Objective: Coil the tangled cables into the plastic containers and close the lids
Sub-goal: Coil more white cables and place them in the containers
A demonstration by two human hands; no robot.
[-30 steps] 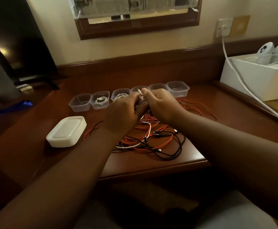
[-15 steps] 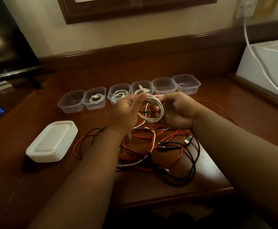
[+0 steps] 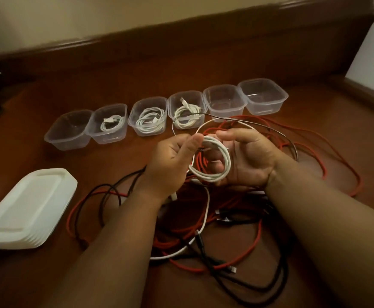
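Observation:
A white cable [image 3: 222,162] is wound into a small coil held in the air between my left hand [image 3: 172,162] and my right hand [image 3: 246,161]. Its loose end arcs up over the right hand. Below them lies a tangle of red, black and white cables [image 3: 206,230] on the wooden desk. Several clear plastic containers stand in a row behind; the second [image 3: 109,124], third [image 3: 149,117] and fourth [image 3: 187,114] each hold a coiled white cable, while the leftmost [image 3: 68,130] and the two right ones [image 3: 225,101] [image 3: 262,95] hold nothing.
A stack of white lids [image 3: 25,207] lies at the left on the desk. A white box [image 3: 372,54] stands at the far right by the raised wooden back edge [image 3: 181,36]. Red cable loops [image 3: 337,156] spread to the right of my hands.
The view has tilted down and closer to the desk. My hands have drawn the white coil smaller and tighter, and a loose loop now arcs above the right hand.

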